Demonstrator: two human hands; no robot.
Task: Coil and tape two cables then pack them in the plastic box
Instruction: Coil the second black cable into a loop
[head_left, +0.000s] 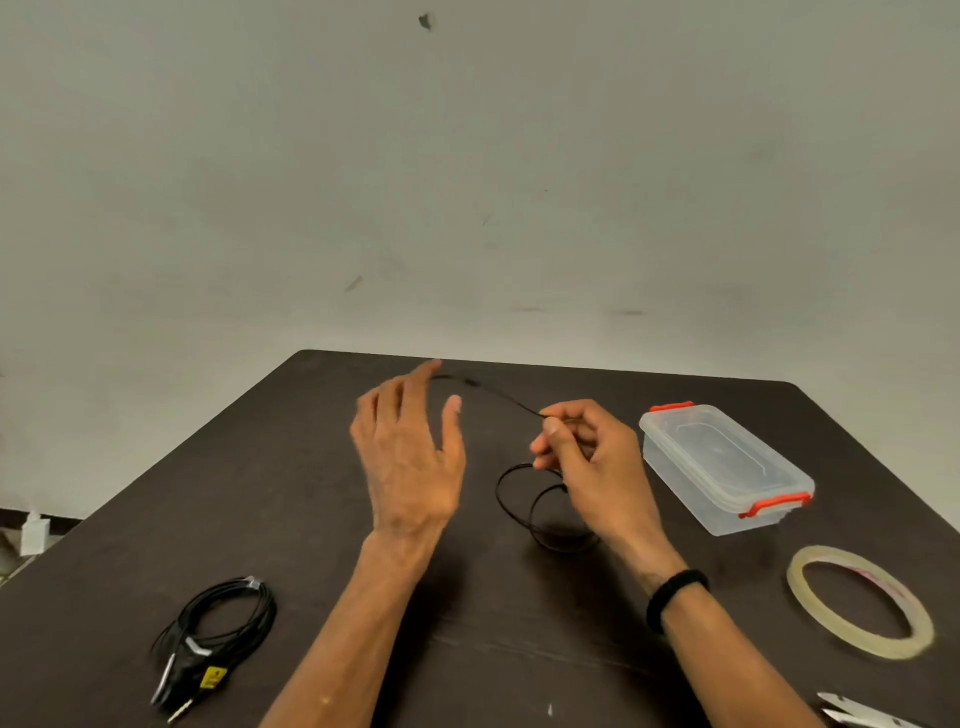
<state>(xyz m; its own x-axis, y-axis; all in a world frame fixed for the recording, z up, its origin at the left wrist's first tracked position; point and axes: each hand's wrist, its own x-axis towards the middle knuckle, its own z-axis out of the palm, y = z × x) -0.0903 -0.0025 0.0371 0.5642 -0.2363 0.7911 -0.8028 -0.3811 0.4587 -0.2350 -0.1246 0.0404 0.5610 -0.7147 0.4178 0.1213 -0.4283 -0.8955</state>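
My right hand pinches a thin black cable above the dark table. Loops of that cable hang below the hand and rest on the tabletop, while its free end runs up and left toward my left hand. My left hand is raised with fingers spread and holds nothing; its fingertips are close to the cable's far end. A second black cable, coiled and bound with clear tape, lies at the front left. The clear plastic box with red latches sits lidded to the right.
A roll of clear tape lies flat at the right front. Scissor blades show at the bottom right edge. A pale wall stands behind the table's far edge.
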